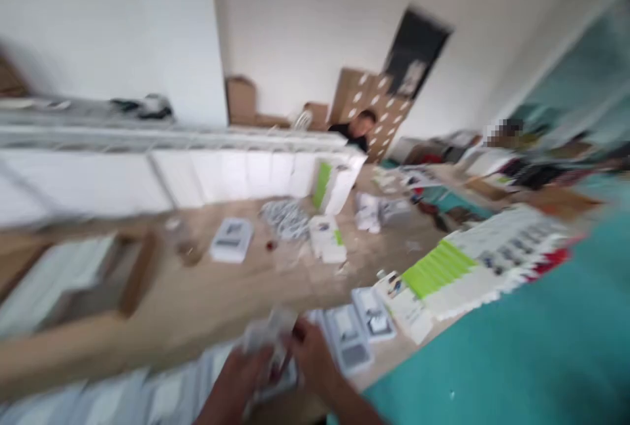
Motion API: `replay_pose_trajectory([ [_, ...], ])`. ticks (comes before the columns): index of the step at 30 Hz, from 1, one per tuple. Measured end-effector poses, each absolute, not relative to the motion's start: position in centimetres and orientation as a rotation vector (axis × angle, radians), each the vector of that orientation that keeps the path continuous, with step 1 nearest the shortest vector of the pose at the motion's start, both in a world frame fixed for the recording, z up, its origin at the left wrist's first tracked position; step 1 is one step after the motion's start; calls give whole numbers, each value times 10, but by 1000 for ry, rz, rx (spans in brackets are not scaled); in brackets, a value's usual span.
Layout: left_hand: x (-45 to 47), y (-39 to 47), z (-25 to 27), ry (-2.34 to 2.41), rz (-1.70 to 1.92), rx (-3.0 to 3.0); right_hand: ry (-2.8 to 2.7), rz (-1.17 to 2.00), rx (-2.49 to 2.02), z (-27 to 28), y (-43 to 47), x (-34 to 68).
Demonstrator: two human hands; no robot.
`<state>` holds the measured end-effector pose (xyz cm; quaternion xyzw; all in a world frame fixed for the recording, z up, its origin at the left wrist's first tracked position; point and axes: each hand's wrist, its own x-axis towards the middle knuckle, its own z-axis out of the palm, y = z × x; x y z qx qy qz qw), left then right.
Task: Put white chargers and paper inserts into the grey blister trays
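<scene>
My left hand (242, 372) and my right hand (314, 354) are close together at the table's near edge, fingers closed around a translucent plastic bag (270, 329). Motion blur hides what the bag contains. Beneath my hands lies a pale tray (283, 382), partly covered by them. To the right of my right hand sit a grey-white tray with a compartment (355, 354) and another tray with a white piece in it (378, 321). On my left, a row of similar trays (165, 399) runs along the edge.
White boxes with green bands (443, 271) form a long row at right. A pile of small packets (285, 218) and a white box (232, 240) lie mid-table. An open carton (135, 274) stands left. Behind a wall of white boxes (236, 176) is a person (361, 126).
</scene>
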<state>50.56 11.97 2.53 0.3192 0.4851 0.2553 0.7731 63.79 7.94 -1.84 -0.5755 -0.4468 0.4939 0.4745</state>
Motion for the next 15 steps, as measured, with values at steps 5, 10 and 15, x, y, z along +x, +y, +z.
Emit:
replay_pose_trajectory([
  [5,482,125,19,956,774,808,-1067,1302,-1359,12,114,654],
  [10,492,145,43,941,856,804,-1092,1348,-1210,37,119,659],
  [15,502,149,50,898,910,642,-1162,1175,-1271,44,121,663],
])
